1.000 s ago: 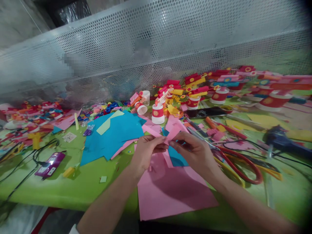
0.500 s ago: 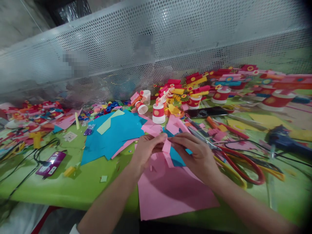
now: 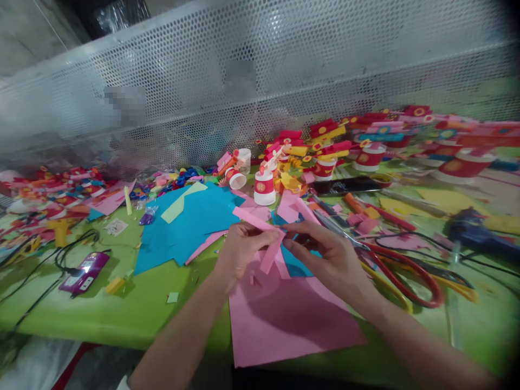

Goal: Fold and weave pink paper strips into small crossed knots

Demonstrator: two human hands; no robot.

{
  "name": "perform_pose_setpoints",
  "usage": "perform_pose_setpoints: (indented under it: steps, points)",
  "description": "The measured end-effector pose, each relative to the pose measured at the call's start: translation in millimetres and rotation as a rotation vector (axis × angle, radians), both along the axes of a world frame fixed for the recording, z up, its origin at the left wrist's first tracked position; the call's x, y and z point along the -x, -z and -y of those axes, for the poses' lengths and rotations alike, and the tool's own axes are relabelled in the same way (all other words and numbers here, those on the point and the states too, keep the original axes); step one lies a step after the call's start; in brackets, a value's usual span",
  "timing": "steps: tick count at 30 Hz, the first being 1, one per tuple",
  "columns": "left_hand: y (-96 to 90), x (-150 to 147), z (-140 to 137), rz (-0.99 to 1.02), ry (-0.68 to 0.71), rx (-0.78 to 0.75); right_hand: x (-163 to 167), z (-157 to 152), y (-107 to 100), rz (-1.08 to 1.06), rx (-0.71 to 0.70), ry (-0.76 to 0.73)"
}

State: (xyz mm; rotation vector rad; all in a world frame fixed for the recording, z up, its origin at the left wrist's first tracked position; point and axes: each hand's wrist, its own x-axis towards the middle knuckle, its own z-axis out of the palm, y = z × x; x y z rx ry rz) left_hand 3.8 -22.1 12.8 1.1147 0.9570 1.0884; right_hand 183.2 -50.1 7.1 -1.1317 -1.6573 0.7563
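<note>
My left hand [image 3: 239, 252] pinches a folded pink paper strip [image 3: 271, 254] between thumb and fingers, with one end angled up to the left and the other hanging down. At the strip's right edge are the curled thumb and fingertips of my right hand [image 3: 325, 254]; they seem to grip its fold, partly hidden. Below both hands lies a large pink paper sheet [image 3: 296, 325], with small pink pieces on it. Some blue paper [image 3: 298, 262] shows under my right hand. Red-handled scissors [image 3: 410, 276] lie just right of that hand.
Blue sheets [image 3: 182, 227] cover the left middle of the green table [image 3: 150, 309]. Red-and-white paper cups [image 3: 264, 188] with rolled-paper tops line the back before a perforated metal panel [image 3: 182, 103]. A phone [image 3: 345, 186], glue gun [image 3: 479, 233] and corded purple device [image 3: 85, 272] lie around.
The pink strip has turned in my fingers, so its folded lower part now hangs wider and slants down to the left. My right fingers have parted slightly; both hands stay in place.
</note>
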Motion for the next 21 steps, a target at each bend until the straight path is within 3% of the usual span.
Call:
perform_pose_setpoints:
  steps: [4,15,21]
  points:
    - [-1.9,-0.9,1.2,-0.044,-0.023,-0.035,-0.8,-4.6,-1.3,-0.209,0.211,-0.022]
    - [0.5,-2.1,4.5,-0.168,-0.011,-0.188,-0.1,-6.8,4.3,-0.23,0.171,0.064]
    - [6.6,-2.2,2.3,-0.224,-0.01,-0.249,0.4,-7.1,-1.5,-0.275,0.221,0.038]
